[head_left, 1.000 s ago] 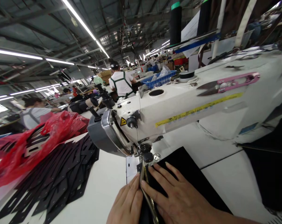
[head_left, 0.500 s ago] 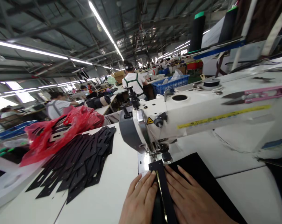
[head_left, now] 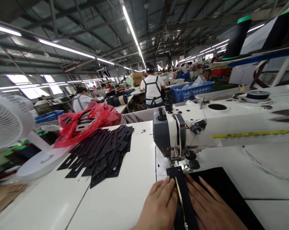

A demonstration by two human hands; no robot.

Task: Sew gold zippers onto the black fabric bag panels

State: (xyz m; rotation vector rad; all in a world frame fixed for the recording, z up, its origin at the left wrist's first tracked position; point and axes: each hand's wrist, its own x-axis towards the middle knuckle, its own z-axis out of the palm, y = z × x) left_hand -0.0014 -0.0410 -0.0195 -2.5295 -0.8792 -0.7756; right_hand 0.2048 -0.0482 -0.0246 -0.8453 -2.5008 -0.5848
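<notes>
A black strip with a gold zipper (head_left: 179, 191) lies under the needle area of a white sewing machine (head_left: 230, 121). My left hand (head_left: 160, 203) rests on the strip's left side, fingers stretched and close together, tips near the machine's foot. Flat along its right side lies my right hand (head_left: 210, 204), fingers extended forward. Beneath and beside the right hand is a larger black fabric panel (head_left: 227, 183). Both hands press on the material; neither is wrapped round it. The zipper pull shows near the bottom edge.
A pile of black slotted pieces (head_left: 106, 150) lies left on the white table (head_left: 120, 198), beside a red plastic bag (head_left: 98, 116). A white fan (head_left: 9, 118) stands far left. Beyond are a blue crate (head_left: 192, 91) and a person in a white shirt (head_left: 152, 88).
The view has swung left, so the machine and hands appear further right and the fan is now visible. Both hands keep nearly the same place on the strip.
</notes>
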